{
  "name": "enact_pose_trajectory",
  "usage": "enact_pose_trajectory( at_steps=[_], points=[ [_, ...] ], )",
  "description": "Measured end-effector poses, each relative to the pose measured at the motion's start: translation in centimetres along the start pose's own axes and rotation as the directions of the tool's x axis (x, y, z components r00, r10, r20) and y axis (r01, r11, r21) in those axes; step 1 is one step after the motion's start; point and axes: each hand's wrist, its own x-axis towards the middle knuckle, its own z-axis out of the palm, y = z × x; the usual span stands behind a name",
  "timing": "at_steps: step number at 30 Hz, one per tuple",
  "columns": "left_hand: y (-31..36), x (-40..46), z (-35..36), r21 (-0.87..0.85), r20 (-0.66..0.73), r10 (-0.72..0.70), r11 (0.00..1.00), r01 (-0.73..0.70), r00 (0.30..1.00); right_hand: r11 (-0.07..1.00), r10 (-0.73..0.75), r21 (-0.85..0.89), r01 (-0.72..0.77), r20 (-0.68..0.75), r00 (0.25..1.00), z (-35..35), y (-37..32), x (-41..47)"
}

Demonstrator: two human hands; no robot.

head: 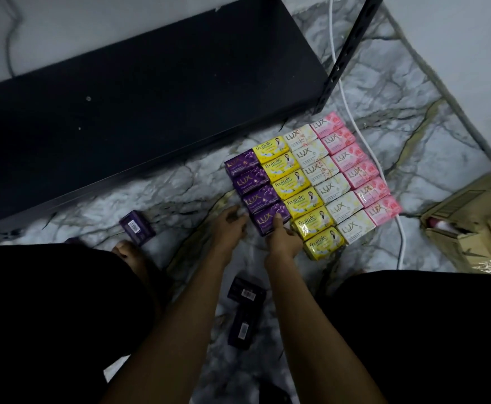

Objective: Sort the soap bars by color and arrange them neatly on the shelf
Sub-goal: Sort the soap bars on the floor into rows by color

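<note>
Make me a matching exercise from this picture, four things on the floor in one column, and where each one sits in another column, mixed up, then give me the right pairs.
Things:
1. pink soap column
2. purple soap column
3. cardboard box
4. white cable

Places:
A. leftmost column of the block, both hands at its near end
B. at the right edge of the view, open
C. running along the floor past the pink bars
D. rightmost column of the block

Pairs: 1-D, 2-A, 3-B, 4-C
</note>
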Motion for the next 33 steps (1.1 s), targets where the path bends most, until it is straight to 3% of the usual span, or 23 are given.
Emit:
enact_pose_trajectory(
  at_steps=[3, 7, 9, 13, 15, 17, 19, 21, 22, 24, 27, 30, 33],
  points=[
    [-0.3, -2.6, -2.9, 0.062, -0.024, -0.043, 0.997, 0.045, 0.999, 0.992, -0.048, -0.115, 0.057, 0.077, 0.996, -1.3, 1.6, -0.7],
    [-3.7, -6.4, -6.4, 0.357, -0.008, -0.129, 0.926, 0.124, 0.992, 0.864, -0.140, -0.429, 0.263, 0.296, 0.945, -4.5, 4.7, -2.4],
    [-6.1, -8.6, -6.7, 0.477, 0.020, -0.143, 0.871, 0.116, 0.990, 0.742, -0.135, -0.565, 0.360, 0.399, 0.907, -6.2, 6.2, -3.4],
    [-9.4, -13.2, -4.4, 0.561, 0.024, -0.151, 0.820, 0.111, 0.988, 0.281, -0.184, -0.740, 0.611, 0.583, 0.791, -8.8, 7.8, -5.3],
    [-11.5, -14.5, -2.9, 0.671, 0.016, -0.139, 0.736, 0.093, 0.990, 0.186, -0.184, -0.743, 0.643, 0.616, 0.766, -10.1, 7.8, -6.0],
    [-12.8, -15.4, -2.1, 0.761, 0.032, -0.079, 0.648, 0.027, 0.996, 0.200, -0.202, -0.737, 0.646, 0.614, 0.763, -11.1, 7.8, -5.8],
    [-13.6, -15.7, -2.0, 0.817, 0.052, -0.019, 0.575, -0.031, 0.998, 0.290, -0.186, -0.727, 0.623, 0.595, 0.782, -12.0, 8.0, -5.3],
    [-14.2, -15.2, -2.4, 0.806, 0.090, 0.030, 0.586, -0.090, 0.996, 0.419, -0.171, -0.698, 0.580, 0.567, 0.806, -12.9, 7.9, -4.8],
    [-14.1, -15.0, -2.7, 0.759, 0.088, 0.030, 0.645, -0.086, 0.996, 0.485, -0.170, -0.677, 0.554, 0.548, 0.819, -13.2, 7.8, -4.6],
    [-13.7, -14.3, -3.2, 0.641, 0.031, 0.017, 0.767, -0.033, 0.999, 0.651, -0.142, -0.605, 0.459, 0.496, 0.856, -13.8, 7.3, -4.4],
    [-12.1, -13.6, -4.3, 0.501, -0.050, 0.007, 0.865, 0.019, 0.999, 0.909, 0.061, -0.396, 0.130, 0.436, 0.898, -14.1, 5.9, -5.2],
    [-9.9, -12.3, -5.3, 0.123, 0.002, -0.173, 0.977, 0.171, 0.985, 0.962, 0.208, -0.262, -0.077, 0.519, 0.829, -14.1, 3.7, -6.2],
    [-6.7, -12.1, -5.4, -0.196, 0.134, -0.304, 0.925, 0.326, 0.943, 0.969, 0.244, -0.184, -0.165, 0.603, 0.759, -13.7, 1.2, -7.8]
  ],
)
